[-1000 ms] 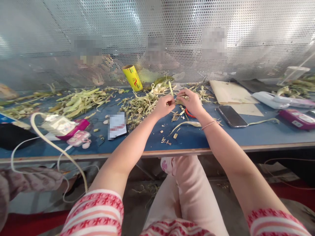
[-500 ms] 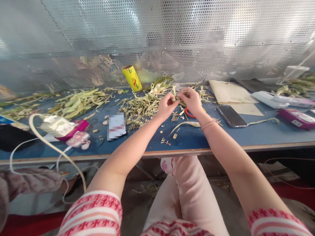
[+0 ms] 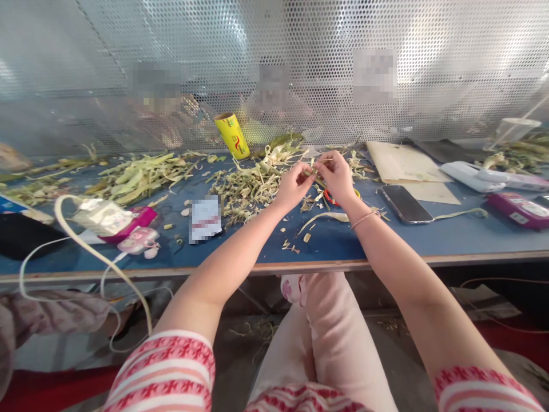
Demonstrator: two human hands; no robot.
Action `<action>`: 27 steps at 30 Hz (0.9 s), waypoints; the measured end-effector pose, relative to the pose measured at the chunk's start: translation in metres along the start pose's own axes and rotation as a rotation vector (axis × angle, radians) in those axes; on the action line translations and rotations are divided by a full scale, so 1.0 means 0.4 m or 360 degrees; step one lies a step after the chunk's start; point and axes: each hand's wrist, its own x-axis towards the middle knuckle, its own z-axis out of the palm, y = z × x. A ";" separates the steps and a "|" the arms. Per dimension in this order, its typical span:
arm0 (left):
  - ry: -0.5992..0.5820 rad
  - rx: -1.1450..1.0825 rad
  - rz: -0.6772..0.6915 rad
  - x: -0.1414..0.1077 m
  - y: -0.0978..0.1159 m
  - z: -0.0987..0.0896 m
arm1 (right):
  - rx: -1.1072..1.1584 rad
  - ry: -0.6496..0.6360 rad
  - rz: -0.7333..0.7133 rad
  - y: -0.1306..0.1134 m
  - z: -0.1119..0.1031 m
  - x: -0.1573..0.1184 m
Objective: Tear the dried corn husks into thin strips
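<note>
My left hand (image 3: 295, 184) and my right hand (image 3: 335, 176) meet over the blue table, fingertips pinched close together. Between them is a small piece of pale green plant stalk (image 3: 313, 165), mostly covered by the fingers. A heap of dried, pale green plant scraps (image 3: 251, 186) lies just left of and behind the hands. Partly hidden by my right wrist, a red ring-shaped band (image 3: 330, 198) rests on the table. One long pale strip of leaf (image 3: 328, 217) lies in front of it, among small loose bits.
A yellow tube (image 3: 233, 136) leans by the perforated metal screen (image 3: 317, 74). Long leaves (image 3: 141, 174) are piled left, behind a power strip (image 3: 128, 223) with white cables. To the right are a phone (image 3: 406, 204), cardboard (image 3: 398, 163) and a purple pack (image 3: 517, 210). The table's front edge (image 3: 313, 266) crosses below my forearms.
The view has shifted very slightly. My hands stay together at the same spot, with the fingers a little rearranged around the piece of stalk.
</note>
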 end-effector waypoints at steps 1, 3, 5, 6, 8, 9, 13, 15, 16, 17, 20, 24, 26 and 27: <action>-0.0004 0.0003 -0.0008 0.000 -0.001 0.001 | 0.0015 0.0005 0.0001 0.002 0.001 0.000; 0.0007 -0.0009 -0.0051 0.002 -0.005 0.001 | 0.0054 0.0015 0.0005 0.008 -0.001 0.003; 0.0052 -0.0027 -0.0120 0.007 -0.010 -0.004 | 0.0076 -0.0016 0.0042 0.014 -0.007 0.008; 0.0079 -0.0033 -0.0158 0.010 -0.013 -0.009 | 0.0071 -0.0073 0.0082 0.018 -0.012 0.012; 0.0134 -0.0041 -0.0218 0.017 -0.020 -0.019 | 0.0017 -0.0283 0.0190 0.028 -0.023 0.019; 0.0152 -0.0038 -0.0237 0.021 -0.024 -0.024 | -0.0022 -0.0393 0.0234 0.032 -0.028 0.022; 0.0167 -0.0009 -0.0273 0.028 -0.045 -0.034 | -0.0053 -0.0402 0.0225 0.040 -0.042 0.028; 0.0150 -0.0004 -0.0278 0.027 -0.054 -0.033 | 0.0088 -0.0275 0.0236 0.034 -0.044 0.027; 0.0140 0.0001 -0.0278 0.027 -0.057 -0.031 | 0.0188 -0.0250 0.0257 0.029 -0.045 0.026; 0.0130 0.0012 -0.0278 0.026 -0.059 -0.030 | 0.0292 -0.0251 0.0279 0.022 -0.046 0.024; 0.0096 0.0054 -0.0280 0.024 -0.059 -0.027 | 0.0503 -0.0343 0.0282 0.007 -0.046 0.019; 0.0006 0.0068 -0.0263 0.020 -0.051 -0.025 | 0.0390 -0.0391 0.0130 0.007 -0.038 0.017; -0.0035 0.0074 -0.0254 0.018 -0.046 -0.021 | 0.0258 -0.0384 0.0067 0.012 -0.033 0.018; -0.0047 0.0078 -0.0245 0.016 -0.045 -0.019 | 0.0202 -0.0378 0.0054 0.015 -0.031 0.018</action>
